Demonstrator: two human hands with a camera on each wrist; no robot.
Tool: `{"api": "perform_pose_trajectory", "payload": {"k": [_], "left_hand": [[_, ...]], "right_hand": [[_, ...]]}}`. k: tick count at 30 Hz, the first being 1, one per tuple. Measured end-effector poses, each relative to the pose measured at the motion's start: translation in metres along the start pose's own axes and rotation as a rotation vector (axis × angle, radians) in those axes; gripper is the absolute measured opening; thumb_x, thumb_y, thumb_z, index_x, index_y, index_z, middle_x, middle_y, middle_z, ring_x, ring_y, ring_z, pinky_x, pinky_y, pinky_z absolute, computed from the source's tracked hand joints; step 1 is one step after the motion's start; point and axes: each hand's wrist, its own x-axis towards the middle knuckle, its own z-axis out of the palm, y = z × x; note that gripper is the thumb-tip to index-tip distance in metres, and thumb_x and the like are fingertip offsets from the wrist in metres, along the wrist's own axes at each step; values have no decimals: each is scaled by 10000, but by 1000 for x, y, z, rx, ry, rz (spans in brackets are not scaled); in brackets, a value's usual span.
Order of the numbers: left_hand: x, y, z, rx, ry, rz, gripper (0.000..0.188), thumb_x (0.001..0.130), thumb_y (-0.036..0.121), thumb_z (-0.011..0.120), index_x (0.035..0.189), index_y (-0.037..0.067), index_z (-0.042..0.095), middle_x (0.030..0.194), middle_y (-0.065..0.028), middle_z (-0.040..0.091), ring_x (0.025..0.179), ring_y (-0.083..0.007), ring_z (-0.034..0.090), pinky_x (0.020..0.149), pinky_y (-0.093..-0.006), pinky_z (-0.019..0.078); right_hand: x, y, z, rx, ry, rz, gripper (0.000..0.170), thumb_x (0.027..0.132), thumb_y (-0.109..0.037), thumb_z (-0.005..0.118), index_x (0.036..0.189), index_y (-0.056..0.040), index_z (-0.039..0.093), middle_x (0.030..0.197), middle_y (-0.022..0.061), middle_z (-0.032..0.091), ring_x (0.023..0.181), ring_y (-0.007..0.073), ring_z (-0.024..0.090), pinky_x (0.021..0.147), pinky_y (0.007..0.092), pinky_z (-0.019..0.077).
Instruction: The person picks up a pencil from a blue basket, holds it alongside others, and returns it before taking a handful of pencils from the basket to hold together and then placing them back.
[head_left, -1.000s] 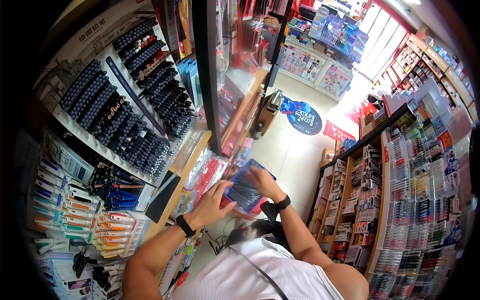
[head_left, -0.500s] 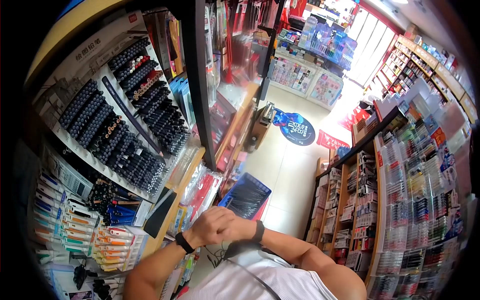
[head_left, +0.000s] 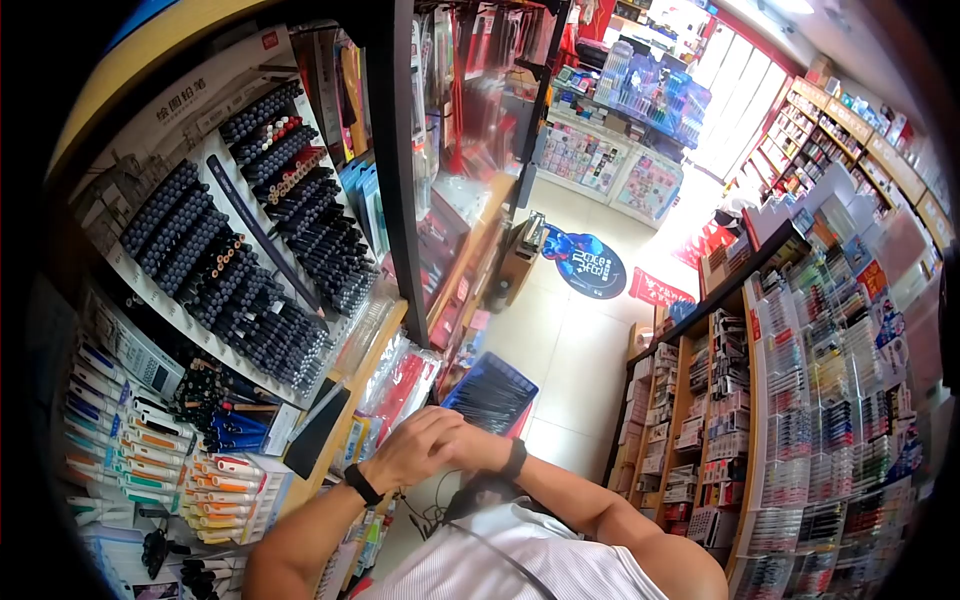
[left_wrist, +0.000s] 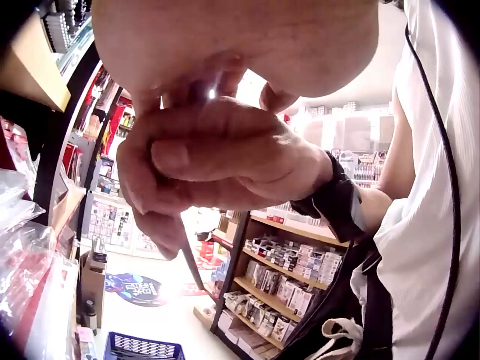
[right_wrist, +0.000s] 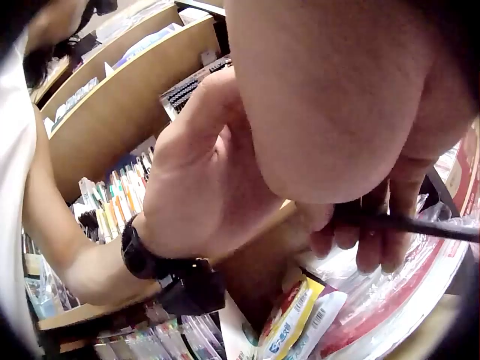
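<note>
Both hands are together in front of the chest. In the head view the left hand (head_left: 412,448) overlaps the right hand (head_left: 472,447). The fingers of the right hand curl about a slim dark stick (left_wrist: 196,270), which slants down and away in the left wrist view. In the right wrist view the stick (right_wrist: 420,225) crosses in front of curled fingers. The left fingers are largely hidden, so I cannot tell whether they hold the stick too. Just ahead of the hands is a blue basket (left_wrist: 142,346) with many thin dark items inside.
A rack of pencils (head_left: 255,250) leans at the left, above rows of white pens (head_left: 155,440). Clear packets (head_left: 400,375) lie by the wooden shelf edge. Shelves (head_left: 685,420) line the right. Floor stickers (head_left: 590,265) mark the aisle toward a glass counter (head_left: 590,160).
The right hand has come out of the basket toward the chest, and the left hand has closed in over it. Over the last half second the hands barely shift.
</note>
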Motion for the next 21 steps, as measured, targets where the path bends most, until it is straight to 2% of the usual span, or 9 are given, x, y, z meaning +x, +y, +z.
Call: {"api": "perform_pose_trajectory", "payload": {"k": [10, 15, 21], "left_hand": [[1, 1, -2, -26, 21, -39, 398, 840, 84, 648, 1221, -15, 586, 1223, -202, 611, 1137, -383, 587, 1005, -441, 468], [2, 4, -4, -10, 21, -37, 381, 860, 104, 649, 1215, -15, 577, 1230, -205, 598, 1143, -385, 573, 1008, -440, 463], [2, 3, -5, -33, 1, -84, 422, 880, 124, 648, 1262, -11, 531, 1242, -213, 585, 1154, -397, 564, 1010, -443, 460]], "right_hand": [[4, 3, -1, 40, 24, 16, 168, 765, -124, 655, 881, -3, 653, 865, 174, 664, 818, 360, 636, 724, 416, 525], [0, -3, -13, 28, -138, 209, 193, 748, -83, 671, 925, -5, 664, 895, 171, 671, 870, 366, 645, 769, 420, 535], [4, -2, -20, 124, -177, 247, 255, 745, -74, 666, 985, 13, 675, 935, 193, 683, 884, 380, 645, 788, 424, 532]]}}
